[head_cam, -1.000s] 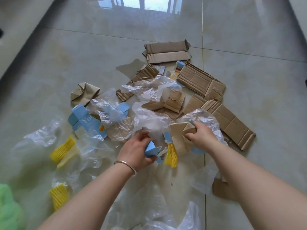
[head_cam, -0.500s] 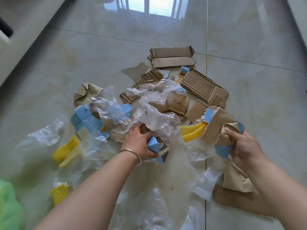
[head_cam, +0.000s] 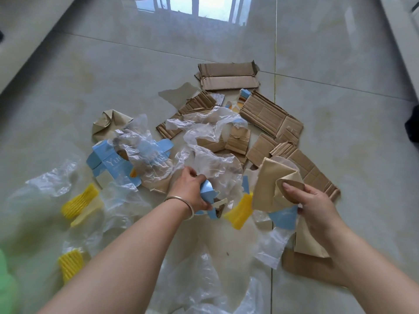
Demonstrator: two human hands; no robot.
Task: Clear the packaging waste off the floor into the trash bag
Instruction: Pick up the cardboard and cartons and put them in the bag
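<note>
Packaging waste lies spread over the tiled floor. My left hand (head_cam: 191,191) grips a torn blue card scrap (head_cam: 207,192) together with clear plastic film (head_cam: 215,168). My right hand (head_cam: 310,205) pinches a crumpled sheet of brown paper (head_cam: 272,184), with blue card (head_cam: 283,217), clear film and a yellow foam net (head_cam: 240,210) hanging below it. Flattened corrugated cardboard (head_cam: 269,116) lies beyond both hands. A flattened blue carton (head_cam: 111,164) under film sits to the left. A green mass (head_cam: 6,288), possibly the trash bag, shows blurred at the bottom left corner.
Two more yellow foam nets (head_cam: 78,201) (head_cam: 68,265) and loose clear film (head_cam: 52,180) lie at the left. A folded brown paper piece (head_cam: 108,123) lies at the upper left of the pile. More film (head_cam: 204,291) covers the floor between my arms. A dark object (head_cam: 412,125) sits at the right edge.
My right hand lifted the brown paper bundle off the pile and drew it right and toward me; the yellow net now dangles lower. My left hand keeps hold of the blue scrap and film.
</note>
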